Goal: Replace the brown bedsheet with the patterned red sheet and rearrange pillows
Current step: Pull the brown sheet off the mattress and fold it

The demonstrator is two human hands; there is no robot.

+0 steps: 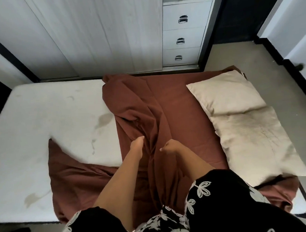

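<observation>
The brown bedsheet (pixel 174 103) lies half pulled off the white mattress (pixel 46 118), bunched into a ridge down the middle and still flat on the right half. My left hand (pixel 137 143) grips the bunched fold of the sheet. My right hand (pixel 168 146) is closed on the same fold just to the right. Two cream pillows lie on the right side of the bed, the far pillow (pixel 224 93) overlapping the near pillow (pixel 254 143). No patterned red sheet is in view.
A white wardrobe (pixel 90 33) and a drawer unit (pixel 183 35) stand right behind the bed. Beige floor (pixel 243 56) lies to the right, by a dark door frame (pixel 211 31). The left half of the mattress is bare and stained.
</observation>
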